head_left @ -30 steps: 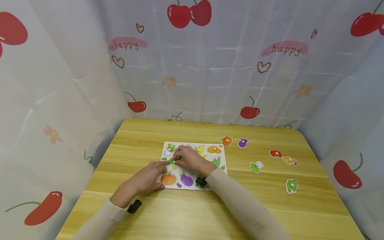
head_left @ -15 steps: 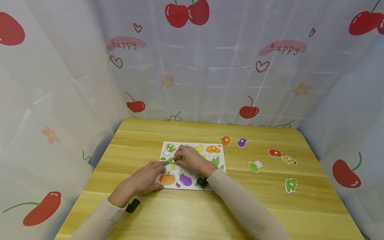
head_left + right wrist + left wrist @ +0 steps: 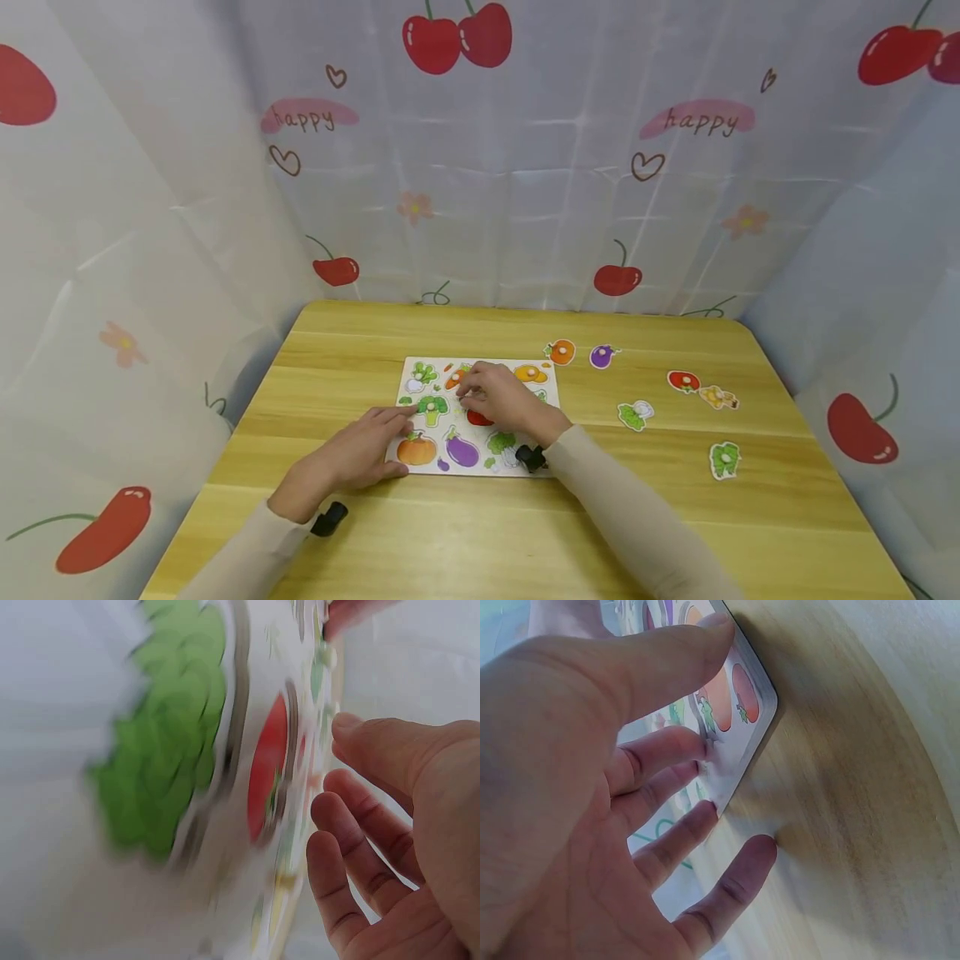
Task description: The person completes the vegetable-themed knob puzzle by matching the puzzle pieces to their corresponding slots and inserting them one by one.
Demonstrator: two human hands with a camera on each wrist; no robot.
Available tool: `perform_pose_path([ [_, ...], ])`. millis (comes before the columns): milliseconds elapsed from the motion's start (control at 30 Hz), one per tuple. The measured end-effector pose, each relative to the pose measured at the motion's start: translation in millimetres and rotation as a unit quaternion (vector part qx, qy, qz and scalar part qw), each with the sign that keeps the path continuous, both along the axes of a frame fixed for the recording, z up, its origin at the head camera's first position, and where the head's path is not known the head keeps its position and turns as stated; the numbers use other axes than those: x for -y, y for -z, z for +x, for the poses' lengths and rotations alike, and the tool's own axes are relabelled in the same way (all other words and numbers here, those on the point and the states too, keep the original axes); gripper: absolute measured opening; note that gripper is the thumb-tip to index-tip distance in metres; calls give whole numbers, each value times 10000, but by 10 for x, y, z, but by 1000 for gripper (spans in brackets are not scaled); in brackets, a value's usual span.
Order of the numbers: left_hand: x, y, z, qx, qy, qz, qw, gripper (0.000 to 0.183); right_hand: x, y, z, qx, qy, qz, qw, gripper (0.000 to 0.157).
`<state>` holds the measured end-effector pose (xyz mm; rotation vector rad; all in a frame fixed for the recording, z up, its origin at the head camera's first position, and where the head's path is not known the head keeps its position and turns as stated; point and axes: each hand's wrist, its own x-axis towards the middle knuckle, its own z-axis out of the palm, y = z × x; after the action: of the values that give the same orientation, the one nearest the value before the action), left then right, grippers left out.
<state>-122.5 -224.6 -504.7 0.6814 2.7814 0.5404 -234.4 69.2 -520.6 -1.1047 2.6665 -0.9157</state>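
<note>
A white knob puzzle board (image 3: 474,471) printed with vegetables lies on the table, seen in the head view. My left hand (image 3: 362,450) rests at its left edge with loosely spread fingers; in the left wrist view the thumb (image 3: 679,660) lies over the board's corner and the fingertips line its edge. The broccoli piece (image 3: 431,408), with a pale knob, sits in the board near my left fingertips. My right hand (image 3: 506,400) hovers over the board's middle, beside a red vegetable picture (image 3: 478,418). Its fingers are loosely bent with nothing between them in the right wrist view.
Loose knob pieces lie right of the board: an orange pumpkin-like one (image 3: 562,352), an eggplant (image 3: 602,357), a red one (image 3: 683,382), a yellowish one (image 3: 718,397), a white-and-green one (image 3: 636,415) and a green leafy one (image 3: 724,460). A printed curtain (image 3: 480,225) surrounds the table.
My right hand has let go of the broccoli piece's knob and moved right across the board, uncovering the broccoli. My left hand has stayed at the board's left edge.
</note>
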Motion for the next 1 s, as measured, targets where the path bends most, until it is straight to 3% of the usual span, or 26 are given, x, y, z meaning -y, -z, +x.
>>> perform_pose_path([
  [300,24,0,2,-165,90,-19,9998,46,-466,35,-32,-339,431,-59,9985,13],
  [467,23,3,-1,-113,72,84,9999,49,-763,36,-23,-167,796,-94,9966,15],
  [600,26,8,-10,-20,-12,112,9999,60,-1018,33,-13,-59,1118,-124,9936,17],
  [733,33,5,-18,-10,-38,87,10000,68,-1305,33,-24,-244,1408,-192,9896,17],
  [1000,44,15,-20,-24,0,105,9999,46,-1923,31,-57,-716,1860,-119,9799,22],
])
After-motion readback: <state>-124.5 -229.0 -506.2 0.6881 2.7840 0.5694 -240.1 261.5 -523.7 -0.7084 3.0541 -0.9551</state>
